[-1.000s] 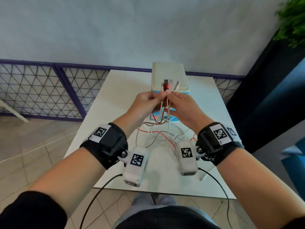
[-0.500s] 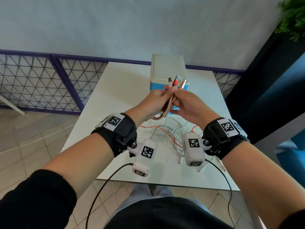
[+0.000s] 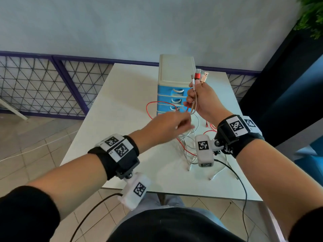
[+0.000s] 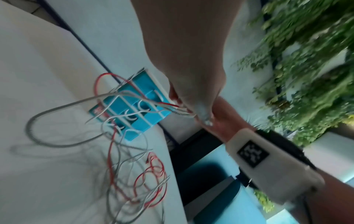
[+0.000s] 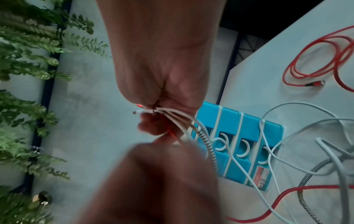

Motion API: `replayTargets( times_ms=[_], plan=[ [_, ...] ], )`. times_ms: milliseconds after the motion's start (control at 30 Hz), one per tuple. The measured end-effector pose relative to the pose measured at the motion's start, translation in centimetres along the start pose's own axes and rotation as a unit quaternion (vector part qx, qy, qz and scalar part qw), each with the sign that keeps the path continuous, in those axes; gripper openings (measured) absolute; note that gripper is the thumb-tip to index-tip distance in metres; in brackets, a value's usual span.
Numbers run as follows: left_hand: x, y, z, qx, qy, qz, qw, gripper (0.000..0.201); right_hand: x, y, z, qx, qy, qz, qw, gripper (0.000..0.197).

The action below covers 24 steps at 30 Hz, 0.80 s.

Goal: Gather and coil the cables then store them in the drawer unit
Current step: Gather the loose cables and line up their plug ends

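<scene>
1. Right now the right hand (image 3: 203, 100) has its fingers curled tight round the gathered cables (image 3: 194, 105) just below their plugs. The plugs (image 3: 200, 75) stand up together above the fingers, and the strands trail down from under the fist.

2. Just below those fingers, the left hand (image 3: 167, 126) is blurred with motion. Its fingertips seem pinched on the same strands, but how firmly I cannot tell from the blur.

3. Most of the cable length lies loose on the table (image 3: 125, 95), below and on the near side of both hands: red loops, white runs and one braided strand, all crossing one another.

4. To do this step well, I judge the right hand should keep the plugs level and clamped while the left slides down the bundle, stripping the strands parallel before any loop is laid. Loops are best kept even in size and brought back up to the right fingers each time.

5. A red loop (image 3: 152, 109) hangs out beyond the left fingertips, in front of the drawer unit (image 3: 176, 81), and could snag on a drawer handle when pulled.

6. That unit stands just beyond the fingers, drawers shut as far as I can see, so one must be opened later.

7. Open table lies to the left of the left hand. To the right of the right hand the table edge (image 3: 234, 102) is near, and some plug ends (image 3: 209, 179) rest close to the near edge, so a hard pull could drag them off.
</scene>
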<state>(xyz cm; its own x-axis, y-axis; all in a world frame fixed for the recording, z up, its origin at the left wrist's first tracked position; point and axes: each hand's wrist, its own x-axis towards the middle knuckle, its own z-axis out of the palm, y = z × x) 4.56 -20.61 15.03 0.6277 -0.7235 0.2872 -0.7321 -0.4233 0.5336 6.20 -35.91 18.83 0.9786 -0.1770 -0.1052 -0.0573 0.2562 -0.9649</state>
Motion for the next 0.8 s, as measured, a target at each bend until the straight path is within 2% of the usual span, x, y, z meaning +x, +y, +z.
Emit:
replayTargets(
  times_ms=[100,200,267,300,367,433,533,633,700,800],
  plan=[
    [-1.1,-1.7,3.3,0.089,-0.200,0.065,0.974,0.021,0.4,-0.1,-0.1,0.011,-0.009,-0.007,1.000,0.028],
    [-1.4,-3.2,7.3,0.157,-0.300,0.108,0.935,0.017,0.5,-0.4,0.0,0.015,-0.018,-0.001,1.000,0.027],
    [-1.4,-4.1,9.9,0.173,-0.304,0.087,0.933,0.019,0.3,-0.3,-0.4,0.012,-0.020,0.003,1.000,0.027],
    [-1.2,-4.2,10.7,0.177,-0.280,0.077,0.940,0.024,0.2,-0.3,-0.6,0.004,-0.020,0.007,1.000,0.026],
    [-0.5,-4.5,13.6,0.186,-0.289,0.075,0.936,0.029,0.4,0.0,-2.3,-0.014,-0.012,0.016,1.000,0.025],
    [-0.5,-3.6,14.4,0.182,-0.320,0.101,0.924,0.017,-0.2,0.1,-3.5,-0.029,-0.004,0.018,0.999,0.025],
    [-0.8,-4.1,13.8,0.160,-0.337,0.109,0.921,0.015,-0.4,-0.1,-4.2,-0.048,0.010,0.017,0.999,0.025],
    [-0.8,-5.5,13.2,0.108,-0.319,0.066,0.939,0.012,-0.3,-0.3,-5.0,-0.069,0.024,0.021,0.997,0.026],
    [-0.5,-6.0,12.6,0.031,-0.303,-0.001,0.952,0.017,-0.3,-0.4,-5.3,-0.079,0.025,0.021,0.996,0.026],
    [0.2,-5.9,11.0,-0.068,-0.245,-0.079,0.964,0.009,-0.5,-0.3,-5.5,-0.076,0.026,0.023,0.996,0.027]
  ],
)
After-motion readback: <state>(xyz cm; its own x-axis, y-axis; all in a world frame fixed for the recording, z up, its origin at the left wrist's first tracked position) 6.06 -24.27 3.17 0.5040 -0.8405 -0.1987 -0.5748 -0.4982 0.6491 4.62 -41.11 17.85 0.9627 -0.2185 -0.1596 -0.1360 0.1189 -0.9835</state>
